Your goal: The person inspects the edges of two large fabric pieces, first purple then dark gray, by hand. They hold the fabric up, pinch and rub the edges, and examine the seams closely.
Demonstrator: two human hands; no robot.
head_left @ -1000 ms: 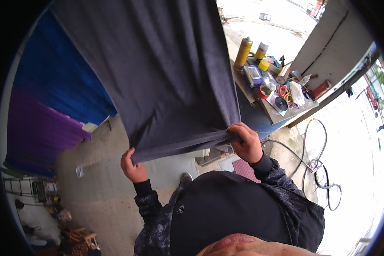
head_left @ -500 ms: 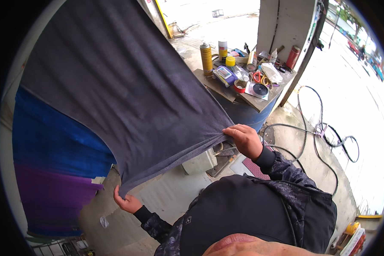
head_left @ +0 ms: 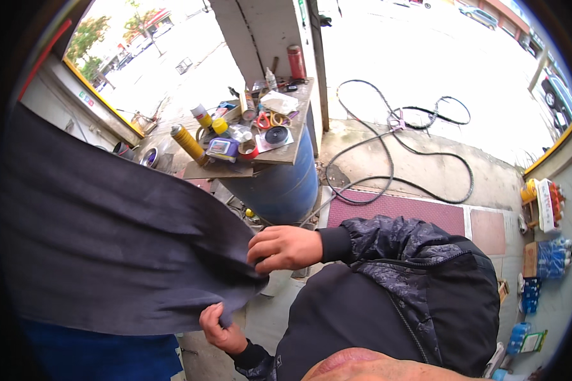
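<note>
A wide sheet of dark grey cloth [head_left: 121,235] stretches from the left of the view to my two hands, sagging in soft folds. My right hand [head_left: 285,247] is closed round its upper near corner, the fingers curled over the bunched edge. Lower down, my left hand [head_left: 224,329] pinches the cloth's other near corner between thumb and fingers. Between the hands the edge hangs slack and gathered. Beneath the grey sheet, a blue cloth [head_left: 108,352] shows at the lower left; most of it is covered.
Beyond my right hand, a blue barrel [head_left: 279,184] carries a board cluttered with spray cans, tape, scissors and a black roll [head_left: 276,134]. A black hose [head_left: 388,159] lies coiled on the ground by a red mat [head_left: 394,213]. Bottle packs [head_left: 553,259] stand along the right wall.
The view has swung to the right, bringing the hose and bottle packs further in. My hands have drawn closer together, and the cloth's edge between them has gone from taut to slack.
</note>
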